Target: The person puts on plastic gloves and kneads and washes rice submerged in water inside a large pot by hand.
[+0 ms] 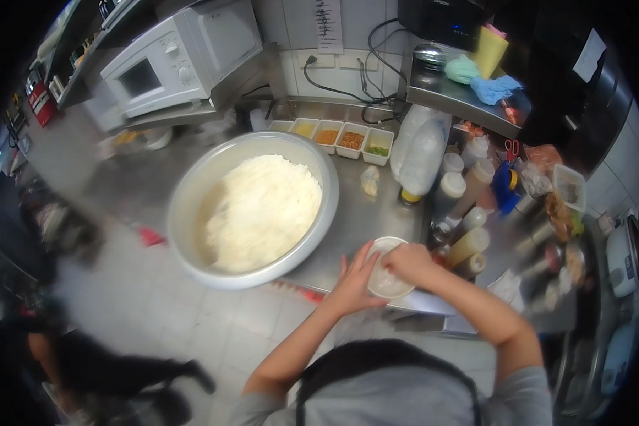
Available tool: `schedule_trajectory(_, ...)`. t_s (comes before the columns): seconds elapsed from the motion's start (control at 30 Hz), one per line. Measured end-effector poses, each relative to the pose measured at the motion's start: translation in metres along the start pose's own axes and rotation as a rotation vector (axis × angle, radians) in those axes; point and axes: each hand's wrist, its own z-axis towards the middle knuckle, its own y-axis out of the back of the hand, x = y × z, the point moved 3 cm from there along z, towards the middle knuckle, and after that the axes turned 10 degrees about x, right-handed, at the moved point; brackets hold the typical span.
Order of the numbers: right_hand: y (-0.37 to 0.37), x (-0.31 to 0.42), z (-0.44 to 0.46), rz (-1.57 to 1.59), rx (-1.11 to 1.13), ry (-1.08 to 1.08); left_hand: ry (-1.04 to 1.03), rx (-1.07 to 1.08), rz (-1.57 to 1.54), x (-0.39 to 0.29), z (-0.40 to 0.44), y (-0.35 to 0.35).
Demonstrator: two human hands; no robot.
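Note:
A small white bowl (pixel 389 285) is at the front edge of the steel counter, with some pale, wet-looking contents. My left hand (pixel 353 282) grips its left side, thumb low and fingers along the rim. Over the bowl's right side reaches my right hand (pixel 409 264), its fingers curled down inside; whatever they hold is hidden. To the left stands a large round metal pot (pixel 184 213) full of white cooked rice (pixel 266 209). Behind the bowl, a small clear plastic bag (pixel 369 181) lies on the counter.
Small white tubs (pixel 350 140) of toppings line the back. Large plastic bottles (pixel 422 153) and several squeeze bottles (pixel 468 247) crowd the right, near red-handled scissors (pixel 512 150). A microwave (pixel 181 60) sits on a shelf. Another person (pixel 106 362) is at lower left.

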Motion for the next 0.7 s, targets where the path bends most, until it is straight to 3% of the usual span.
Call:
schedule_trajectory(0.17,0.027,-0.015,-0.03,0.604,-0.297,-0.003,-0.022,0.034,0.0,0.001,0.004,0.002)
schedule_trajectory(0.3,0.049,-0.011,-0.045,0.829,-0.313,-0.089,-0.033,0.043,-0.005,0.001,0.005,0.003)
schedule_trajectory(0.33,0.049,-0.01,-0.04,0.617,-0.333,0.007,-0.04,0.042,-0.009,0.001,0.005,0.003)
schedule_trajectory(0.47,-0.013,0.0,-0.008,-0.069,-0.166,-0.006,-0.05,0.047,0.004,0.001,0.008,-0.001)
schedule_trajectory(0.57,-0.025,0.003,0.003,-0.339,-0.058,-0.045,-0.054,0.049,0.012,0.001,0.008,-0.001)
schedule_trajectory(0.7,-0.015,0.0,-0.002,-0.208,-0.14,-0.062,-0.049,0.058,0.018,-0.001,0.007,0.002)
